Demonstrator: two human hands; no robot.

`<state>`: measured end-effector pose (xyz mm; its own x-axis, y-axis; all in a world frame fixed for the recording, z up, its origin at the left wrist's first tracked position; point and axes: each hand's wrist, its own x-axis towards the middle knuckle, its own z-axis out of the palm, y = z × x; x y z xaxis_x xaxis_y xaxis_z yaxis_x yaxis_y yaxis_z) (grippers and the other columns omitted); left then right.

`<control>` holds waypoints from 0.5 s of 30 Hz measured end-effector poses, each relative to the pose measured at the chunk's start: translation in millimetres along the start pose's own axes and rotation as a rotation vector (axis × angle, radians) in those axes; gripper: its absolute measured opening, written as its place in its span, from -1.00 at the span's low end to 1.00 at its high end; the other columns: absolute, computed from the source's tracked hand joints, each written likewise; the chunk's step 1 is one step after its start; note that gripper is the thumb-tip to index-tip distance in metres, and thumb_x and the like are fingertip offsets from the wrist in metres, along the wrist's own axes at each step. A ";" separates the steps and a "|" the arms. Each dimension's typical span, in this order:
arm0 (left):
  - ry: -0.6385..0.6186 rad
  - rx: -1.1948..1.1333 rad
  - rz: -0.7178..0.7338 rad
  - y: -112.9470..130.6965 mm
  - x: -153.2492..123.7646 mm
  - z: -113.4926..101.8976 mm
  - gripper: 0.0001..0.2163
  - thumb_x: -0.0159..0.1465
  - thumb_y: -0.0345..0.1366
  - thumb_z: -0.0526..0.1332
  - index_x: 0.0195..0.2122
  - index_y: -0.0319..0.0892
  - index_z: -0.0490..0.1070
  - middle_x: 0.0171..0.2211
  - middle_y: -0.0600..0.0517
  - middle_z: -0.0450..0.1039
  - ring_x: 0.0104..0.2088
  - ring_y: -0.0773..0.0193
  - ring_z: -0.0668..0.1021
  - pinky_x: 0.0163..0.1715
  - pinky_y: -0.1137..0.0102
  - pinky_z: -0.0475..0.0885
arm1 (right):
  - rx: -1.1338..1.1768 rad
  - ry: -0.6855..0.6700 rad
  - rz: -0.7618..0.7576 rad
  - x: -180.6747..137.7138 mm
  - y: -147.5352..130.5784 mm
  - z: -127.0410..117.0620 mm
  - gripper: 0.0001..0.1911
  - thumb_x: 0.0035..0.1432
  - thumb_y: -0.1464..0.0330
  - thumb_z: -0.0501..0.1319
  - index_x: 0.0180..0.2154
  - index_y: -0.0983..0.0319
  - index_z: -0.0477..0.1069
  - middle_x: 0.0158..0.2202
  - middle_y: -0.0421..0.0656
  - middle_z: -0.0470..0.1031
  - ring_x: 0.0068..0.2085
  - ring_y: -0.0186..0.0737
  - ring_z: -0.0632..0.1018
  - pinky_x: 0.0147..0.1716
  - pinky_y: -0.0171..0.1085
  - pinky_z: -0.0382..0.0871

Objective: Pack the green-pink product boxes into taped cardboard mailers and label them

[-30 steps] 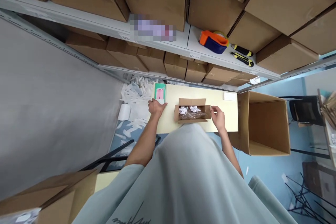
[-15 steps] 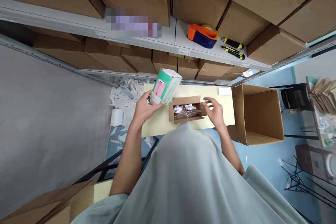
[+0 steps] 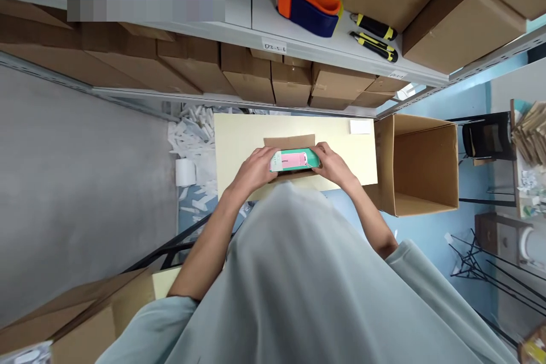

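A green and white product box (image 3: 294, 159) with a pink bottle-like picture lies level over the mouth of a small open cardboard box (image 3: 290, 141). My left hand (image 3: 258, 168) is closed on its left end, and my right hand (image 3: 331, 162) grips its right end. How deep the product box sits in the cardboard box I cannot tell. The crumpled paper and clear wrap inside are hidden beneath it. Both stand on a pale yellow table (image 3: 239, 131).
A large open carton (image 3: 424, 165) stands right of the table. On the shelf above lie an orange and blue tape dispenser (image 3: 309, 5) and two yellow-black utility knives (image 3: 374, 37). A white card (image 3: 360, 127) lies at the table's back right. Paper scraps (image 3: 194, 136) are heaped at left.
The product box has moved right and down from beside the small cardboard box to over its opening, turning flat. My right hand has closed on its right end. The view has shifted.
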<state>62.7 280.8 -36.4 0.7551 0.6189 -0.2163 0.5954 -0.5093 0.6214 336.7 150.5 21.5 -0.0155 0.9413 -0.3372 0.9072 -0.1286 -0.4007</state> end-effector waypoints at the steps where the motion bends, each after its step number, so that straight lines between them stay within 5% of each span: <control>1: -0.014 0.008 -0.018 -3.1 3.6 9.5 -0.31 0.19 -0.41 0.33 0.40 -0.11 0.46 0.33 -0.16 0.55 0.30 -0.19 0.54 0.31 0.05 0.51 | -0.031 -0.024 0.009 5.9 5.2 9.7 -0.26 0.40 0.44 0.37 0.52 0.18 0.29 0.42 0.11 0.35 0.17 0.11 0.65 0.10 0.00 0.68; 8: -0.091 0.158 -0.072 -6.2 27.0 46.1 -0.27 0.23 -0.46 0.33 0.48 -0.21 0.38 0.42 -0.30 0.44 0.41 -0.33 0.43 0.42 -0.10 0.38 | -0.240 -0.088 0.000 39.6 23.1 53.4 -0.36 0.42 0.46 0.36 0.45 0.43 0.35 0.36 0.30 0.47 0.31 0.35 0.48 0.37 0.13 0.30; 15: -0.134 0.222 -0.109 -10.8 29.1 57.6 -0.34 0.27 -0.40 0.37 0.42 -0.24 0.42 0.36 -0.40 0.44 0.37 -0.38 0.46 0.39 -0.14 0.37 | -0.328 -0.134 -0.041 55.7 26.2 70.1 -0.50 0.38 0.53 0.28 0.32 0.46 0.47 0.29 0.34 0.53 0.28 0.34 0.42 0.25 0.13 0.27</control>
<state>94.1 269.9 -92.8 0.7043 0.5999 -0.3796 0.7093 -0.5720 0.4120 330.1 177.7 -67.5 -0.0900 0.8916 -0.4438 0.9911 0.0361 -0.1284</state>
